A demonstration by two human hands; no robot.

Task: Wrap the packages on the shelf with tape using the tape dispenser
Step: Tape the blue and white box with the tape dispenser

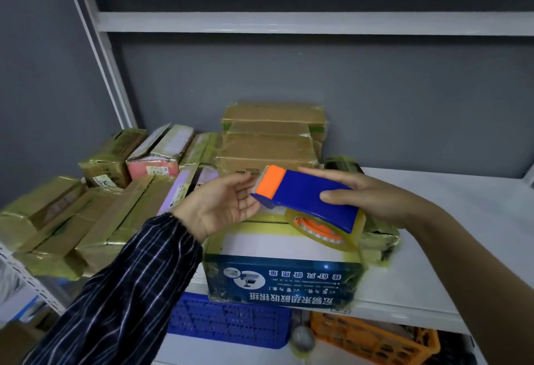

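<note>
On the shelf (pixel 433 220) the blue-printed box (pixel 283 281) sits directly below the grip; the tape dispenser (pixel 306 191) hangs above it, long axis running left from the right hand (pixel 375 200), whose grip curls round its body, toward the open, empty left hand (pixel 219 205)

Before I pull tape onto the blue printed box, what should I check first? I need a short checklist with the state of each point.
1. Grip: the right hand holds the tape dispenser: ok.
2. Supply: a tape roll sits in it: ok.
3. Helper: the left hand is open beside the orange cutter: ok.
4. Free tape end pulled out: cannot tell.
5. Target: the box rests on the shelf, under the dispenser: ok.
</note>
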